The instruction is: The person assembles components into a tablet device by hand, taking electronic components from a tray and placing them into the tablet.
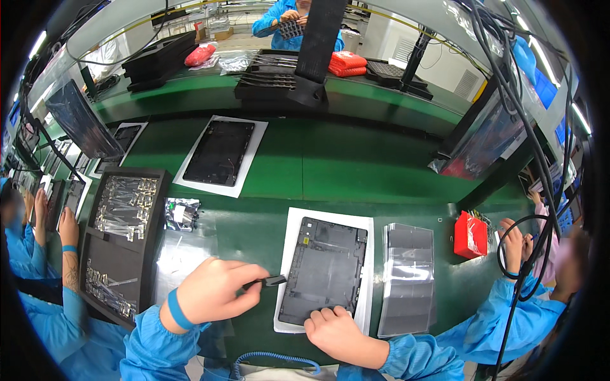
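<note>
Clearly, the left hand (219, 292) has its thumb and index finger pinched together on a small black piece (274, 280), which sticks out to the right beyond the fingertips. Just past that tip lies the left edge of a black tablet housing (324, 267), flat and inner side up; whether the tip touches it, I cannot tell. The other fingers of that hand are curled toward the palm, and a blue band (178, 309) circles its wrist.

Over at the housing's near edge, the right hand (337, 330) sets its bent fingers, held close together, on the rim. Most of the housing stretches away beyond those fingertips; whether they grip the rim or only press on it is hidden. A yellow label (306, 240) sits on the housing, ahead of both hands' fingers. Under the housing, a white sheet (292, 228) shows around it, including beneath the left hand's black piece.

To the right of the right-hand fingers lies a clear-covered strip of dark panels (408, 279), just beside the sheet. Left of the left-hand fingers stands a black tray (114, 255) with thin metallic parts (127, 203). Farther ahead, well apart from the fingers, another black housing (219, 152) lies flat.
</note>
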Demonstrator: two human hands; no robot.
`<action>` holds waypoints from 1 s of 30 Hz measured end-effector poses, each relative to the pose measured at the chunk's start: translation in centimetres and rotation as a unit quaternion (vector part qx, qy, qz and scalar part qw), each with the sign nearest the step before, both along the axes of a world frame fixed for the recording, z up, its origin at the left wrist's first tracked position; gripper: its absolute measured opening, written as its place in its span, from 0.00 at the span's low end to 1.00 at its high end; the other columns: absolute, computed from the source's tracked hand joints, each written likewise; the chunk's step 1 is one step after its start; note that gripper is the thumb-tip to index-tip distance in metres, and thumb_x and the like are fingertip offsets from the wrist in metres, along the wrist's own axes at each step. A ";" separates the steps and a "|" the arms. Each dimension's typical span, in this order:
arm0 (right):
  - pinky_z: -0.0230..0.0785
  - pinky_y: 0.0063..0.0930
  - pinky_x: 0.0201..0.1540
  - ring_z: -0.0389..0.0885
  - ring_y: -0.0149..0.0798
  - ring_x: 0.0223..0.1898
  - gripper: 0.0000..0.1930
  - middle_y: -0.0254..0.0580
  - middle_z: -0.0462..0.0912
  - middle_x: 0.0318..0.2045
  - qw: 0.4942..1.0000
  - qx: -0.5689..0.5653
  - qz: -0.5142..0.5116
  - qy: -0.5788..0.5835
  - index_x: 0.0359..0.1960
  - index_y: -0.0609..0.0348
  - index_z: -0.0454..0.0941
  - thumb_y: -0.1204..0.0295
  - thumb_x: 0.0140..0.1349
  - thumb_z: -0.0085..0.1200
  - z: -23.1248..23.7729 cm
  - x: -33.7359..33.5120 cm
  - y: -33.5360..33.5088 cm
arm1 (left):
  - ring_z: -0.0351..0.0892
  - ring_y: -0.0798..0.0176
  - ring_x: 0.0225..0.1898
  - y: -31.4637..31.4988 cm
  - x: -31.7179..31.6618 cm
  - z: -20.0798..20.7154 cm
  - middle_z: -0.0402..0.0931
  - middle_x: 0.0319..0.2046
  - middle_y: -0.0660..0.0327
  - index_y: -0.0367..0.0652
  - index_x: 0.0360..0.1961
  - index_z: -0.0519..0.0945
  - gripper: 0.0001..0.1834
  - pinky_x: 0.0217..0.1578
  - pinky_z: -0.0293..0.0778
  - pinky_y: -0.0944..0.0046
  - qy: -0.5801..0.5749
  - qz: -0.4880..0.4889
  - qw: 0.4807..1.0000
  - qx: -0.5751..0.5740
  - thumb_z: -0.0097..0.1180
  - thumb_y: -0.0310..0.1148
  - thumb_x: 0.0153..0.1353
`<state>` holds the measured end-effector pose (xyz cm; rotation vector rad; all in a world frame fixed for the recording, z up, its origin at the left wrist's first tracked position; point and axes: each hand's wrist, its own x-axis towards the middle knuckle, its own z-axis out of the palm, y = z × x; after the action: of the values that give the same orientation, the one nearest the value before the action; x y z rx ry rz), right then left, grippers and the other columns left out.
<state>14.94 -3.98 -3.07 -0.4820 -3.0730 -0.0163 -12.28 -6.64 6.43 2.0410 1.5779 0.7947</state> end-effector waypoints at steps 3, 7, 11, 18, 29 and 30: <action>0.61 0.31 0.27 0.72 0.35 0.24 0.08 0.32 0.68 0.23 1.000 -0.005 0.004 -0.025 0.30 0.55 0.80 0.70 0.45 0.59 -0.1 0.3 -0.3 | 0.80 0.50 0.20 1.0 0.5 -0.3 0.80 0.23 0.52 0.38 0.37 0.83 0.09 0.23 0.75 0.58 0.002 -0.024 1.000 0.012 0.59 0.25 0.53; 0.63 0.30 0.31 0.73 0.32 0.26 0.05 0.31 0.71 0.22 0.997 -0.025 0.024 -0.067 0.26 0.56 0.77 0.70 0.48 0.57 1.7 1.7 -2.5 | 0.82 0.50 0.23 1.4 0.8 -0.8 0.81 0.25 0.53 0.40 0.37 0.84 0.09 0.25 0.78 0.58 0.015 -0.047 0.999 0.019 0.59 0.25 0.54; 0.71 0.33 0.41 0.80 0.40 0.39 0.12 0.40 0.78 0.33 0.975 -0.211 -0.064 -0.038 0.39 0.58 0.82 0.70 0.53 0.60 2.4 3.7 -3.4 | 0.83 0.53 0.25 1.2 2.2 -2.0 0.83 0.27 0.56 0.42 0.38 0.84 0.10 0.26 0.79 0.60 0.060 -0.085 0.993 0.058 0.61 0.26 0.52; 0.65 0.21 0.40 0.69 0.27 0.29 0.15 0.43 0.78 0.36 0.355 -0.810 -0.237 0.402 0.46 0.68 0.79 0.69 0.64 0.59 2.3 4.5 0.3 | 0.83 0.60 0.44 0.6 6.9 -4.1 0.80 0.52 0.56 0.48 0.44 0.84 0.16 0.29 0.74 0.69 0.156 -0.118 0.959 0.206 0.58 0.32 0.51; 0.59 0.21 0.25 0.69 0.26 0.23 0.06 0.34 0.73 0.26 0.755 -0.535 -0.276 0.260 0.28 0.63 0.74 0.80 0.57 0.60 3.6 3.8 3.8 | 0.83 0.55 0.45 3.3 7.4 -5.1 0.82 0.47 0.58 0.44 0.46 0.83 0.16 0.39 0.77 0.62 -0.106 -0.096 0.990 0.014 0.64 0.28 0.55; 0.59 0.22 0.24 0.69 0.26 0.23 0.07 0.37 0.72 0.25 0.769 -0.531 -0.263 0.240 0.27 0.64 0.74 0.80 0.55 0.61 3.5 3.9 4.1 | 0.83 0.54 0.42 3.7 7.2 -5.4 0.83 0.42 0.58 0.42 0.45 0.82 0.14 0.41 0.78 0.60 -0.147 -0.105 0.981 -0.069 0.64 0.27 0.57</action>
<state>18.80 0.16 0.46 -1.1063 -2.0466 1.5762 -5.10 -2.94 1.07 1.8551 1.1994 0.8373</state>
